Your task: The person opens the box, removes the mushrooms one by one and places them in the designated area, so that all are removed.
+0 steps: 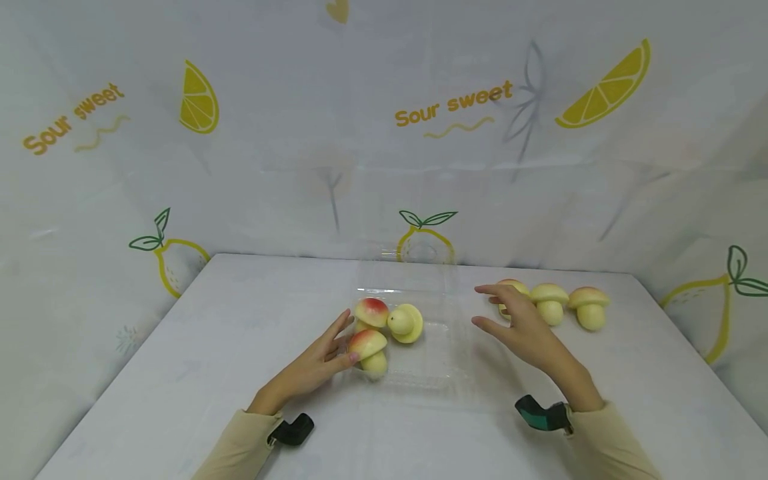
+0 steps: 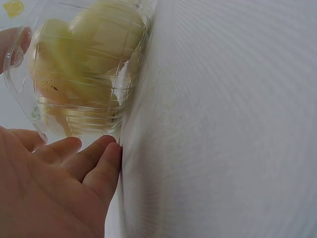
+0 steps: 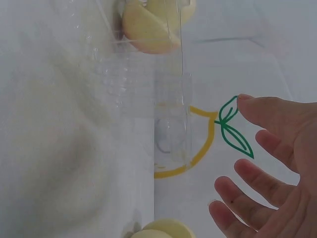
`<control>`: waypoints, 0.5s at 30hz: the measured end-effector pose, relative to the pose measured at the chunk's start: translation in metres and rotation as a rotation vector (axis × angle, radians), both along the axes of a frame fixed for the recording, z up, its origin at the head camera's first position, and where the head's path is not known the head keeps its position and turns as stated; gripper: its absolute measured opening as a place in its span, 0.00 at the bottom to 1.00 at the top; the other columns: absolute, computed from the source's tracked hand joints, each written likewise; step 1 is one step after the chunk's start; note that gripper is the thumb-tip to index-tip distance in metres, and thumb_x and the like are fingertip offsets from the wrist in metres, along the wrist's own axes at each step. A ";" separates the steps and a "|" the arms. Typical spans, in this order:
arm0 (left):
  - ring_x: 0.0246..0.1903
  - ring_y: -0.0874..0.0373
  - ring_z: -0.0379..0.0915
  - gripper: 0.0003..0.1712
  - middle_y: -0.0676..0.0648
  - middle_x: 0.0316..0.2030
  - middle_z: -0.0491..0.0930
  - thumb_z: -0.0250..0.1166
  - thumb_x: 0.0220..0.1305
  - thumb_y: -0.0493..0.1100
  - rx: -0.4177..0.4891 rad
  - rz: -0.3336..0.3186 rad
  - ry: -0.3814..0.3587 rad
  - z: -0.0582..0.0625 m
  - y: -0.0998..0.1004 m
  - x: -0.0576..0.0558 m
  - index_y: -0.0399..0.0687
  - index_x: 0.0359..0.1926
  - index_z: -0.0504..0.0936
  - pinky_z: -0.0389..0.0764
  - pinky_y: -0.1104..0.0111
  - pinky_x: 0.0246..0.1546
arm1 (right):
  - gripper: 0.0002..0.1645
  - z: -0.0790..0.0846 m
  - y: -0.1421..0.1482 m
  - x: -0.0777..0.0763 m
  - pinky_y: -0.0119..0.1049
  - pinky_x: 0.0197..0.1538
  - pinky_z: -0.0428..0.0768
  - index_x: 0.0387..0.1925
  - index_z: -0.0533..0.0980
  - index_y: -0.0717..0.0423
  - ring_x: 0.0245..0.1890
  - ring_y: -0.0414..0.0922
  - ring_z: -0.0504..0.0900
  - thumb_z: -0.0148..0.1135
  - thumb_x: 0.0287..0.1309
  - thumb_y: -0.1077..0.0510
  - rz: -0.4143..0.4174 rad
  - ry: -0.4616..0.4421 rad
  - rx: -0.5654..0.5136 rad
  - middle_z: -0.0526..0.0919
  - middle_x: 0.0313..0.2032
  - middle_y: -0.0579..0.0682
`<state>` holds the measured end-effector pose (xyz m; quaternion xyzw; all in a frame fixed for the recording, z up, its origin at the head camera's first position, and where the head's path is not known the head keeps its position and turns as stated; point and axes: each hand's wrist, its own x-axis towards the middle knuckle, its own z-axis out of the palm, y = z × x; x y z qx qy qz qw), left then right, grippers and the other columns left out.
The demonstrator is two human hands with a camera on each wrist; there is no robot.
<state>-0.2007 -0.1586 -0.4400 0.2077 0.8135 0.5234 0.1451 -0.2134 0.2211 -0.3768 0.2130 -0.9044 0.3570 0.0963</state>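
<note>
Mushrooms (image 1: 590,308) look half boxed; my left fingers (image 2: 105,171), spread, touch the box (image 1: 426,357); spread right fingers (image 3: 242,199) should next pinch another, far right

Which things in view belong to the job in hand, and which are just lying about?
Likely part of the job:
open clear box, left hand at its side
three mushroom-shaped pieces inside it
three similar pieces outside it; right hand holds nothing

Just surroundings or gear:
white table
lemon-printed backdrop
dark wrist devices
</note>
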 end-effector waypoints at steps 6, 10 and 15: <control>0.75 0.39 0.51 0.50 0.45 0.79 0.43 0.60 0.72 0.52 -0.001 -0.001 0.003 0.000 0.000 0.000 0.54 0.80 0.36 0.58 0.44 0.73 | 0.30 -0.001 -0.011 -0.001 0.57 0.55 0.80 0.62 0.72 0.60 0.56 0.61 0.80 0.68 0.61 0.56 -0.010 0.037 0.007 0.77 0.57 0.59; 0.75 0.40 0.51 0.51 0.45 0.79 0.43 0.61 0.71 0.52 0.001 0.005 0.002 0.001 0.001 0.001 0.54 0.80 0.36 0.58 0.44 0.73 | 0.30 -0.004 -0.018 -0.002 0.57 0.56 0.80 0.62 0.71 0.59 0.57 0.61 0.79 0.68 0.62 0.56 0.002 0.030 -0.004 0.77 0.59 0.59; 0.75 0.41 0.52 0.52 0.46 0.79 0.44 0.61 0.70 0.52 0.001 0.007 0.004 0.001 0.001 0.001 0.55 0.80 0.36 0.58 0.45 0.73 | 0.29 -0.006 -0.027 -0.003 0.57 0.57 0.79 0.63 0.71 0.59 0.58 0.60 0.78 0.67 0.63 0.56 0.031 0.000 -0.037 0.76 0.60 0.59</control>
